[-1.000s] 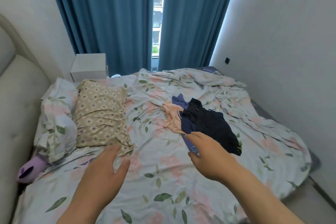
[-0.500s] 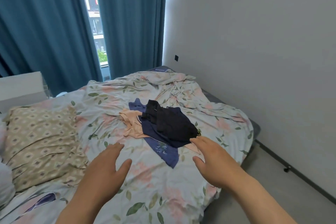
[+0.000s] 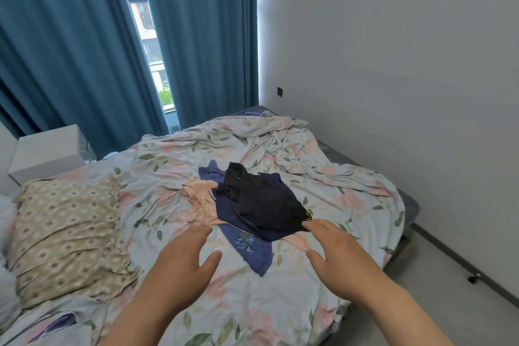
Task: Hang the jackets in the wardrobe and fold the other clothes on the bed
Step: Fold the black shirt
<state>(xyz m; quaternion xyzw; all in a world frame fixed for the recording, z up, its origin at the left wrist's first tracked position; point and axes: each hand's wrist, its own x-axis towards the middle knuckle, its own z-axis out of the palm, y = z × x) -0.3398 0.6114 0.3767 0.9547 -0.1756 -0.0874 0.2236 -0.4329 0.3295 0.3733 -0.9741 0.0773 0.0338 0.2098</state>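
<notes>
A small heap of clothes lies in the middle of the bed (image 3: pixel 252 312), which has a floral cover. On top is a black garment (image 3: pixel 266 202), under it a dark blue garment (image 3: pixel 252 250) with a flower print, and a peach garment (image 3: pixel 200 202) sticks out at the left. My left hand (image 3: pixel 182 258) hovers flat with straight fingers just short of the heap's near left side. My right hand (image 3: pixel 339 250) reaches with straight fingers, its fingertips at the black garment's near corner. Neither hand holds anything. No wardrobe is in view.
A patterned beige pillow (image 3: pixel 67 233) lies at the left of the bed. A white nightstand (image 3: pixel 47 152) stands behind it, before blue curtains (image 3: pixel 70 50). A white wall (image 3: pixel 393 64) runs along the right, with a strip of grey floor (image 3: pixel 438 298) beside the bed.
The view has swung right, from the pillow side toward the wall. Both hands have stayed outstretched over the bed; the right hand now reaches the black garment's near corner.
</notes>
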